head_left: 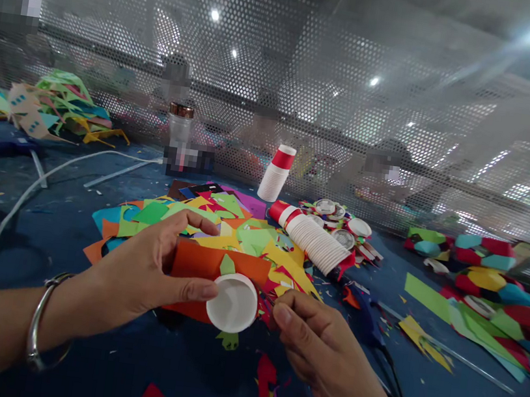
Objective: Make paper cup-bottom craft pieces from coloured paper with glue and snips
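Observation:
My left hand [149, 281], with a silver bangle at the wrist, grips a white paper cup [232, 304] whose open mouth faces me. Its thumb presses the rim while the other fingers reach behind. An orange paper strip [221, 263] extends on both sides of the cup, and a small green paper piece [227, 265] stands at the rim. Below the cup hangs another green cut-out [228, 340]. Just right of the cup, my right hand [310, 333] is closed in a pinch; whatever lies between its fingertips is too small to make out.
Colourful paper scraps [250, 236] cover the table's middle. Nested paper cups [316, 240] lie beyond, and another cup stack [277, 174] stands upright. A blue glue gun [365, 311] with a cord is at right. A white cable [23, 197] crosses the left; a perforated metal screen [266, 47] rises behind.

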The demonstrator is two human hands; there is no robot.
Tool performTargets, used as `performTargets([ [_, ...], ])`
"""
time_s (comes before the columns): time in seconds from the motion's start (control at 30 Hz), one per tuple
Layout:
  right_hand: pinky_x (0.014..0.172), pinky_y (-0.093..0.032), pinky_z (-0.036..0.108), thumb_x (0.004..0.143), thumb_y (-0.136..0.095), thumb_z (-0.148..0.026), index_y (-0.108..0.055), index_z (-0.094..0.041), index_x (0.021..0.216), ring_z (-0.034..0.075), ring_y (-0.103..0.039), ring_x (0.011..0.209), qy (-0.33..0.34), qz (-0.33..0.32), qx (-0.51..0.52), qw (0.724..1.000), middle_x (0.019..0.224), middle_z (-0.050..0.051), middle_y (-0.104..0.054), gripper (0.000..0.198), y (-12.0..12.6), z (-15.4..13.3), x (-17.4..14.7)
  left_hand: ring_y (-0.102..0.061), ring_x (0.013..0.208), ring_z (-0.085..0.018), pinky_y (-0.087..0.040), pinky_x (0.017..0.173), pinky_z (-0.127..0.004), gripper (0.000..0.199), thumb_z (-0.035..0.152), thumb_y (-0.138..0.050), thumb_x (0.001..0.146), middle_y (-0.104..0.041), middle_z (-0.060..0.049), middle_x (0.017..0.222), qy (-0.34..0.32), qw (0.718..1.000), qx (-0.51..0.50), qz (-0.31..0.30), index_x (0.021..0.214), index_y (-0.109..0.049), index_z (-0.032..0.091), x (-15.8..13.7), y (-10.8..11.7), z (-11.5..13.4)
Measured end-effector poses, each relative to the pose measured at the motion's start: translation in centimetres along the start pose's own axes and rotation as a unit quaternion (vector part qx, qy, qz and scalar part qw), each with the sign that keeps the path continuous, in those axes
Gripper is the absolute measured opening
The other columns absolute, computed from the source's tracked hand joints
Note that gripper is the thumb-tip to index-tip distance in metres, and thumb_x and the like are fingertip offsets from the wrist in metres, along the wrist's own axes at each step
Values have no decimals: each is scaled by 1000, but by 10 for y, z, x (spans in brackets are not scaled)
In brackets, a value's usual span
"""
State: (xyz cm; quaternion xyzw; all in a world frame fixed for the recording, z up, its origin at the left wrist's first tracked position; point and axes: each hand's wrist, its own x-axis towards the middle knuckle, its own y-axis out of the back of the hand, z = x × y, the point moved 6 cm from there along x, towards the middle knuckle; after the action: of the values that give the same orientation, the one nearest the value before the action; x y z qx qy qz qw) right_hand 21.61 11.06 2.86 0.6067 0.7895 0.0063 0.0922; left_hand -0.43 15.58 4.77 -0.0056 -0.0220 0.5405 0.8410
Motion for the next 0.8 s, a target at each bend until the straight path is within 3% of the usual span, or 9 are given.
performTargets([
  [0.2, 44, -11, 26, 95, -64, -60, -56, -20, 80, 7, -13, 49, -4, -1, -1, 1000, 59, -11, -27, 43, 0, 1, 2, -69, 70, -15, -45, 56, -20, 60, 23, -86, 74, -70, 10, 79, -2, 1000, 21, -2, 117, -46, 31, -1, 0, -2],
  [0.53, 44, -10, 26, 96, -63, -59, -57, -20, 80, 7, -14, 50, 6, -3, -17, 1000, 60, -10, -27, 43, 1, 1, 1, -68, 65, -15, -43, 54, -21, 58, 28, -86, 74, -68, 12, 72, -9, 1000, 21, -13, 113, -43, 31, 1, -3, -1],
  [0.8, 42, -13, 26, 95, -62, -62, -58, -21, 80, 7, -17, 49, 14, -4, -47, 999, 61, -9, -31, 44, 2, 0, 2, -70, 76, -16, -51, 63, -23, 59, 23, -86, 76, -72, 6, 87, -4, 1000, 7, -22, 115, -42, 30, -2, -5, 1],
])
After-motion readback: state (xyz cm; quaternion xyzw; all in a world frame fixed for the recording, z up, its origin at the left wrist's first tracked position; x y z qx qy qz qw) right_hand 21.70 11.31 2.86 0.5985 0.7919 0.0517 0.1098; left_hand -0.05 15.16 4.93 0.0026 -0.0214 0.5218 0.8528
